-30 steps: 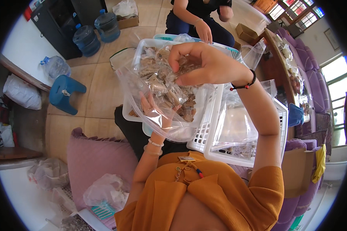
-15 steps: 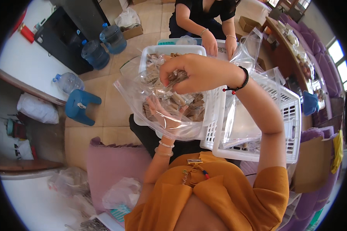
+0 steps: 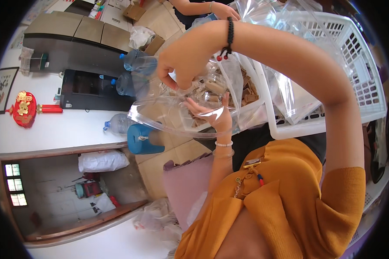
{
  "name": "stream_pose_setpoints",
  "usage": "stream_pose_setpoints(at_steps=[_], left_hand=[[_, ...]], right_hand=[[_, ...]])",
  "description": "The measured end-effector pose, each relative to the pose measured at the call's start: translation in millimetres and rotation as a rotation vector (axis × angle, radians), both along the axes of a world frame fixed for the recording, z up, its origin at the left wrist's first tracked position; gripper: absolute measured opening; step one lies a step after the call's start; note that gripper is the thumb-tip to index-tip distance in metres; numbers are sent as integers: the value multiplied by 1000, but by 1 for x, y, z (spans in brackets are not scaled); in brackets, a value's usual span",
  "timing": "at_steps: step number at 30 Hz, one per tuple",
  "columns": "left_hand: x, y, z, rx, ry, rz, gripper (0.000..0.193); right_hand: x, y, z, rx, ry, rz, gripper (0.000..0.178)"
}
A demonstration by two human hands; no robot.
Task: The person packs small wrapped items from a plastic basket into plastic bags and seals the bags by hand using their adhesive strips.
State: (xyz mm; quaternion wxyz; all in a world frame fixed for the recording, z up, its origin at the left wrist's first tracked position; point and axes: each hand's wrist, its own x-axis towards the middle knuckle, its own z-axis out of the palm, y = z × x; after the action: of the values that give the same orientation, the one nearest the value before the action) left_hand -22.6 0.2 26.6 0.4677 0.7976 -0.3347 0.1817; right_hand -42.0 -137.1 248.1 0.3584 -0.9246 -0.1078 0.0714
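A large clear plastic bag [image 3: 160, 114] lies across my left hand [image 3: 209, 114], which cups it from below; the thumb and fingers show through the film. Over the bag's mouth bends my right hand [image 3: 188, 56], its fingers curled downward and thumb close to them. What the right fingers hold, if anything, cannot be made out. Small clear-wrapped brown packets [image 3: 214, 86] are just under the right hand, seen through the film. More brown packets [image 3: 249, 88] fill a white tub beyond the bag.
A white perforated plastic basket [image 3: 352, 52] with clear bags [image 3: 296, 93] stands at my right. Across from me is another person's hand [image 3: 222, 11]. Blue water bottles [image 3: 138, 62], an overturned clear bottle [image 3: 118, 124] and a blue stool [image 3: 143, 139] are on the left.
The view has turned left. My right hand, earlier gripping a clump of packets above the tub, is now lower over the bag's mouth with fingers pointing down. The left hand stays under the bag.
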Motion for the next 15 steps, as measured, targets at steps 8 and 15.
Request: stream_pose_setpoints(at_steps=[8,15], left_hand=[[27,4,-30,-138,-270,-64,114],[17,8,-15,10,-314,-75,112]], right_hand=[[14,12,-9,-126,-63,-68,23],[17,12,-11,-123,-196,-125,27]])
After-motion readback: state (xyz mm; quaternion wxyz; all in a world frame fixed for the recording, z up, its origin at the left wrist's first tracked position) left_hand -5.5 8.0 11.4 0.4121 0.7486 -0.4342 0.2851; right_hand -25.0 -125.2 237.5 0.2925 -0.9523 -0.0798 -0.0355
